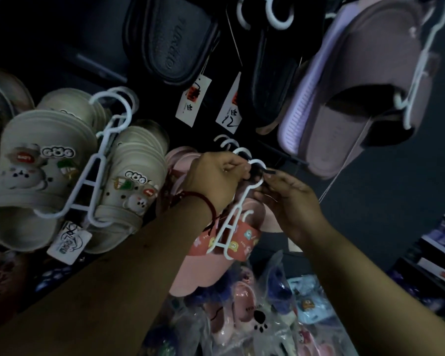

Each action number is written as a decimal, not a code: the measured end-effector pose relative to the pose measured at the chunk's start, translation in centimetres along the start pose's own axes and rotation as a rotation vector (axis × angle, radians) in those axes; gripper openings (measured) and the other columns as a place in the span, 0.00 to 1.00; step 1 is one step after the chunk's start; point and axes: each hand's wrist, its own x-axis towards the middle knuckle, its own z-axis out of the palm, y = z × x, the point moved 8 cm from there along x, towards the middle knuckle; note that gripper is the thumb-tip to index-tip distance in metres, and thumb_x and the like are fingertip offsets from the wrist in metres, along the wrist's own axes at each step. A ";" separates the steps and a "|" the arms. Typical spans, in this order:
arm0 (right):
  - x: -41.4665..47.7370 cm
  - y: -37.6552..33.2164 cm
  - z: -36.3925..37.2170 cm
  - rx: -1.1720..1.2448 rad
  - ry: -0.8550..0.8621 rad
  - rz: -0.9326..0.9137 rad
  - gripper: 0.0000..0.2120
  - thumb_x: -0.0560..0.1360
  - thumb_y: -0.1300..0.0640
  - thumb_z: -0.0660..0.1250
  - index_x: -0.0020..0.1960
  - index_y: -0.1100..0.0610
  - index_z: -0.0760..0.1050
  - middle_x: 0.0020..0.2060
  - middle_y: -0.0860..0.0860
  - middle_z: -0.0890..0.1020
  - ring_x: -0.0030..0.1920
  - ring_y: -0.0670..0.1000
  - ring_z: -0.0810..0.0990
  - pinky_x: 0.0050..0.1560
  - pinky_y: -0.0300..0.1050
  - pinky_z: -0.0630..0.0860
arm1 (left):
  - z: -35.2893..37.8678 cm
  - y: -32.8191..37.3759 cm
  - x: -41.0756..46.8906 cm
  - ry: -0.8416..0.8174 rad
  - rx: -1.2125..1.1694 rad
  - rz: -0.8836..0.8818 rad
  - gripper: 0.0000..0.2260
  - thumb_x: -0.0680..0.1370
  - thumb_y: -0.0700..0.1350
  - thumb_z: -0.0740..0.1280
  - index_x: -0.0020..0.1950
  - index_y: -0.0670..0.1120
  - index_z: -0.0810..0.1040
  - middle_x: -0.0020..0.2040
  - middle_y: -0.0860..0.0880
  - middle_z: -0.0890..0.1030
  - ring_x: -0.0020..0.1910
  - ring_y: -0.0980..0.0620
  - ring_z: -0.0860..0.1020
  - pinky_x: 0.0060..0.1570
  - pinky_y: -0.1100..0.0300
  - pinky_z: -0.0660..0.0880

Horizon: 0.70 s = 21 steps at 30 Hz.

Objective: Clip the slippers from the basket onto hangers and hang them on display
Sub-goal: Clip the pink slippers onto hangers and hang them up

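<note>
A pair of pink slippers (pixel 203 268) with cartoon-print straps is clipped on a white hanger (pixel 229 224). The hanger's hook (pixel 257 165) sits at a dark display peg (pixel 269 172) in the middle of the view. My left hand (pixel 216 178) grips the hanger just below the hook. My right hand (pixel 290 201) pinches the hook and peg tip from the right. More white hooks hang on the same peg behind, with pink slippers partly hidden by my left hand.
Beige slippers (pixel 49 176) with charms hang on a white hanger at left. Black slippers (pixel 165 39) with price tags and a lilac slipper (pixel 350 93) hang above. Bagged slippers (pixel 254 317) lie piled below. Shelves stand at the right edge.
</note>
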 end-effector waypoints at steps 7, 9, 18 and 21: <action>-1.4 -0.6 0.1 0.005 0.000 -0.005 0.07 0.78 0.67 0.65 0.55 0.66 0.80 0.44 0.59 0.85 0.41 0.54 0.85 0.41 0.42 0.82 | -0.1 1.1 -1.1 -0.043 0.025 -0.009 0.02 0.77 0.45 0.72 0.46 0.49 0.85 0.37 0.56 0.85 0.33 0.62 0.81 0.44 0.61 0.79; -1.5 -0.5 0.1 0.024 0.014 0.003 0.08 0.78 0.67 0.65 0.56 0.67 0.79 0.44 0.59 0.85 0.41 0.54 0.85 0.40 0.42 0.82 | -0.1 1.1 -1.3 -0.047 0.016 -0.020 0.02 0.77 0.45 0.72 0.46 0.49 0.85 0.37 0.55 0.85 0.33 0.61 0.82 0.43 0.61 0.78; -1.8 -0.7 0.0 0.029 0.039 0.008 0.08 0.78 0.67 0.66 0.56 0.68 0.79 0.45 0.60 0.85 0.42 0.54 0.85 0.42 0.42 0.83 | 0.2 0.9 -1.7 -0.056 0.002 -0.037 0.04 0.77 0.47 0.71 0.45 0.49 0.85 0.38 0.53 0.86 0.40 0.54 0.84 0.50 0.50 0.82; -1.9 -0.8 0.0 0.009 0.046 0.003 0.08 0.78 0.66 0.67 0.55 0.67 0.80 0.44 0.59 0.86 0.42 0.54 0.85 0.42 0.42 0.83 | 0.1 0.9 -2.0 -0.052 0.024 -0.022 0.04 0.77 0.48 0.70 0.46 0.51 0.85 0.38 0.53 0.85 0.41 0.54 0.84 0.49 0.50 0.82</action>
